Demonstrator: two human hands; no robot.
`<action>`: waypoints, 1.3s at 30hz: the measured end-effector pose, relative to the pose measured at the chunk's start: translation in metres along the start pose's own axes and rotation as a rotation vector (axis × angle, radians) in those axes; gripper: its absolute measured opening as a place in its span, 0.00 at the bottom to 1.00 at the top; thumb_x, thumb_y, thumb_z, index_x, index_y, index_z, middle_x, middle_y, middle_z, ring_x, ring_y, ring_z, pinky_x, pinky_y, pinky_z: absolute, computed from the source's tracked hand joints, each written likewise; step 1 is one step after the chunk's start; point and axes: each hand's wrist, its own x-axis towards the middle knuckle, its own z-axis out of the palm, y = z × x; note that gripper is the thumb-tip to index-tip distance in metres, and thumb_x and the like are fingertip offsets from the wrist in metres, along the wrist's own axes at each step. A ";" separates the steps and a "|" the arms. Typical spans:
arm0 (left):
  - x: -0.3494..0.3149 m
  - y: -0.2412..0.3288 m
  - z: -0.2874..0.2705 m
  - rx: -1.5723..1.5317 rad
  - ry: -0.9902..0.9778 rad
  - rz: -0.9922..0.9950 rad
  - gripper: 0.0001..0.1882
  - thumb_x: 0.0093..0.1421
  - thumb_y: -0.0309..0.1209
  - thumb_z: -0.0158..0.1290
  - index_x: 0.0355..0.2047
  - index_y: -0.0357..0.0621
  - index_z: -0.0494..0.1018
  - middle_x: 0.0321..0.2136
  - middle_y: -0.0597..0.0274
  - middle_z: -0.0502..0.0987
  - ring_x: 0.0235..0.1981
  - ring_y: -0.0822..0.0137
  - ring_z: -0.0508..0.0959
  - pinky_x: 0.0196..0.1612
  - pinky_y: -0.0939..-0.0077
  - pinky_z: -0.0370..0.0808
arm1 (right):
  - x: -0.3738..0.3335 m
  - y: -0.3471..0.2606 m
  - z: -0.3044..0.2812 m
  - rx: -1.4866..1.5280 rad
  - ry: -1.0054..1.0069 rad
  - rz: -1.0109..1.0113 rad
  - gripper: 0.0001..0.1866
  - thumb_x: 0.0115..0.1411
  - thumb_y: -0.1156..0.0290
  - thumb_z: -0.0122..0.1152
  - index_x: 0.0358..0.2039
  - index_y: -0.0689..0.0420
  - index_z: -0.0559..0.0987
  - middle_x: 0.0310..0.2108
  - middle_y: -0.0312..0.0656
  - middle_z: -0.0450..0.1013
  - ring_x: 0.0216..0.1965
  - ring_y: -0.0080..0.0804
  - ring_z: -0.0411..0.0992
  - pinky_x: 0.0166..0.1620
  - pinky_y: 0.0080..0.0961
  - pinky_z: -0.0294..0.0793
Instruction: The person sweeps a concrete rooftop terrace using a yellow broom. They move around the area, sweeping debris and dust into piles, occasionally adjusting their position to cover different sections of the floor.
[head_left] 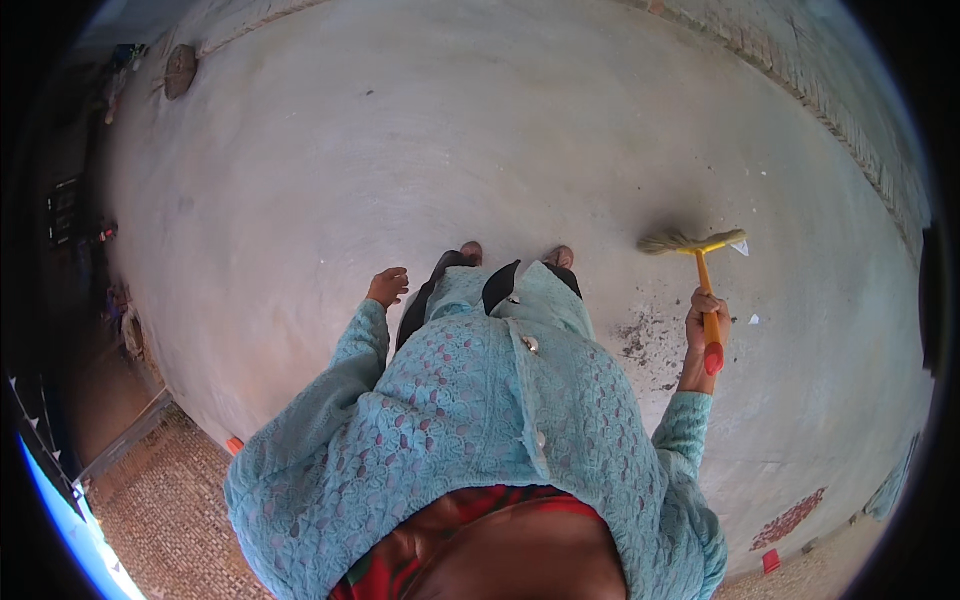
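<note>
My right hand is wrapped round the orange handle of a hand broom on my right side. The handle has a red end, and its yellow head carries pale bristles spread sideways above the grey floor. Whether the bristles touch the floor, I cannot tell. Dark crumbs of dirt lie scattered between my legs and the broom. A white scrap shows at the right tip of the broom head, and another scrap lies nearer me. My left hand hangs with nothing in it, its fingers loosely apart.
A brown roundish object stands at the far left. Along the far right runs a wall base. Reddish bits and a red piece lie at the lower right. Brick paving borders the lower left.
</note>
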 end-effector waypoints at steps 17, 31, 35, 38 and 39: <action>0.082 0.006 -0.034 -0.182 -0.043 -0.220 0.10 0.50 0.32 0.43 0.34 0.52 0.68 0.25 0.70 0.72 0.24 0.73 0.74 0.21 0.73 0.69 | 0.127 0.185 0.145 -0.137 -0.140 0.333 0.06 0.44 0.82 0.43 0.25 0.66 0.61 0.19 0.36 0.56 0.14 0.15 0.56 0.18 0.08 0.59; 0.138 0.103 -0.103 -0.274 0.079 -0.196 0.16 0.49 0.34 0.43 0.40 0.48 0.66 0.28 0.62 0.72 0.27 0.68 0.73 0.25 0.70 0.69 | 0.357 0.382 0.181 -0.254 -0.061 0.869 0.12 0.47 0.81 0.42 0.34 0.68 0.58 0.24 0.42 0.58 0.16 0.19 0.59 0.17 0.10 0.62; 0.125 0.070 -0.109 -0.341 -0.032 -0.087 0.14 0.50 0.35 0.43 0.37 0.48 0.66 0.27 0.63 0.71 0.29 0.67 0.73 0.25 0.68 0.69 | 0.397 0.368 0.181 -0.090 0.009 0.838 0.12 0.46 0.81 0.42 0.33 0.69 0.57 0.23 0.42 0.58 0.15 0.21 0.60 0.17 0.10 0.63; 0.127 0.067 -0.098 -0.201 -0.163 0.000 0.13 0.50 0.35 0.43 0.37 0.49 0.66 0.27 0.63 0.71 0.28 0.67 0.73 0.25 0.68 0.68 | 0.396 0.300 0.168 0.097 -0.037 0.791 0.10 0.45 0.81 0.41 0.30 0.70 0.57 0.23 0.42 0.57 0.15 0.21 0.60 0.18 0.11 0.65; 0.131 0.074 -0.094 -0.154 -0.181 0.001 0.13 0.50 0.35 0.43 0.37 0.49 0.66 0.27 0.63 0.71 0.27 0.67 0.73 0.25 0.68 0.68 | 0.388 0.270 0.162 0.141 -0.019 0.742 0.10 0.45 0.81 0.40 0.29 0.70 0.56 0.23 0.42 0.57 0.15 0.20 0.60 0.18 0.11 0.65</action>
